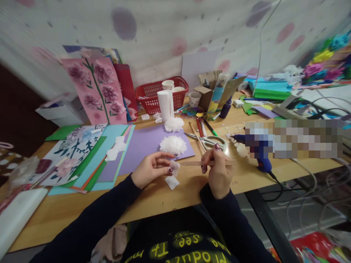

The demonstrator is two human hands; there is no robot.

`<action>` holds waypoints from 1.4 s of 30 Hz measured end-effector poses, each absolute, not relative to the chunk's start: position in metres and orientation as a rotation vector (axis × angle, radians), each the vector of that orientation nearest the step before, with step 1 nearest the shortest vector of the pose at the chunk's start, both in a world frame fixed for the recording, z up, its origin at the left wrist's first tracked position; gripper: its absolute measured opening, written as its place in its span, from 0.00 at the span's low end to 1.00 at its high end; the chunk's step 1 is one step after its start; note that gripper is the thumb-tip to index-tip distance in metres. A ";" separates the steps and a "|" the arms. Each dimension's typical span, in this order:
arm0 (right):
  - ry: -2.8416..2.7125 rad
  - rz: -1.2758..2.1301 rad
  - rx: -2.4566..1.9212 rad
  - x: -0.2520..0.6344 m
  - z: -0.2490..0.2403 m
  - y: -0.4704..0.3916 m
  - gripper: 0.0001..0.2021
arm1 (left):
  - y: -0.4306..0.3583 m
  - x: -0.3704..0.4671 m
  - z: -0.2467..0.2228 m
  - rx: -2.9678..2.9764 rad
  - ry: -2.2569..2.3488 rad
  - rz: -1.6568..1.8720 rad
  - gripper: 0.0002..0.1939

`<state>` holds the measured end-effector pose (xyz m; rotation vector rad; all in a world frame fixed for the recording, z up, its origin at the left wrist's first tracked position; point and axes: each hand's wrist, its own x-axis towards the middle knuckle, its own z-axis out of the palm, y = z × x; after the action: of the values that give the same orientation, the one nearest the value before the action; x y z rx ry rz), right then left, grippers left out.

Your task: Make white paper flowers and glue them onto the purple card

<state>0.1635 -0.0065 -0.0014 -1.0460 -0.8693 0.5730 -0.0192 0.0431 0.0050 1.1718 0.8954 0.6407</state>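
Between the thumb and fingers of my left hand (pixel 155 168) is a small white paper square (pixel 174 168). Another white square (pixel 172 182) lies on the table just below it. My right hand (pixel 218 170) is closed around a thin, flat wooden stick (pixel 192 163), whose tip points left toward the held square. Past my left fingertips, a fluffy white paper flower (pixel 173 145) rests on a purple sheet (pixel 144 146). A smaller white flower (pixel 173 124) sits behind it, at the foot of an upright white roll (pixel 164 106).
Scissors (pixel 210 141) lie beyond my right hand, with a blue glue gun (pixel 261 155) and its cord to the right. A red basket (pixel 148 96) stands at the back. Coloured sheets (pixel 93 160) and white paper pieces (pixel 115 149) are at the left.
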 end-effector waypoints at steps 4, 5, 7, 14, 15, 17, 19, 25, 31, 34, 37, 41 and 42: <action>-0.934 0.645 -0.980 0.162 -0.002 -0.008 0.26 | 0.044 -0.019 0.004 1.200 0.876 0.619 0.23; -0.948 0.660 -0.973 0.162 -0.002 -0.008 0.26 | 0.044 -0.019 0.003 1.204 0.866 0.618 0.23; -0.966 0.676 -0.966 0.162 -0.002 -0.008 0.26 | 0.044 -0.020 0.003 1.220 0.851 0.627 0.23; -0.990 0.645 -1.031 0.162 -0.002 -0.008 0.27 | 0.044 -0.021 0.004 1.193 0.804 0.656 0.22; -0.991 0.651 -1.034 0.162 -0.002 -0.008 0.27 | 0.044 -0.021 0.004 1.200 0.807 0.659 0.22; -0.996 0.670 -1.026 0.162 -0.002 -0.008 0.26 | 0.044 -0.021 0.004 1.232 0.815 0.663 0.22; -0.985 0.684 -0.992 0.163 -0.003 -0.008 0.25 | 0.044 -0.021 0.005 1.241 0.825 0.672 0.23; -0.875 0.585 -0.959 0.165 -0.005 -0.007 0.25 | 0.045 -0.021 0.005 1.258 0.834 0.727 0.24; -0.977 0.665 -1.027 0.161 -0.004 -0.008 0.26 | 0.041 -0.019 0.004 1.362 0.869 0.730 0.26; -0.991 0.659 -1.032 0.161 -0.003 -0.008 0.27 | 0.037 -0.018 0.004 1.413 0.858 0.701 0.27; -0.994 0.654 -1.043 0.161 -0.002 -0.008 0.26 | 0.035 -0.018 0.005 1.459 0.829 0.690 0.27; -0.997 0.650 -1.072 0.161 -0.002 -0.008 0.26 | 0.035 -0.019 0.005 1.452 0.811 0.662 0.28; -0.994 0.648 -1.073 0.161 -0.002 -0.008 0.26 | 0.035 -0.019 0.005 1.437 0.814 0.662 0.29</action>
<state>0.1613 -0.0078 -0.0021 -1.0729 -0.9945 0.6476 -0.0189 0.0351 0.0050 1.4370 0.8145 0.6619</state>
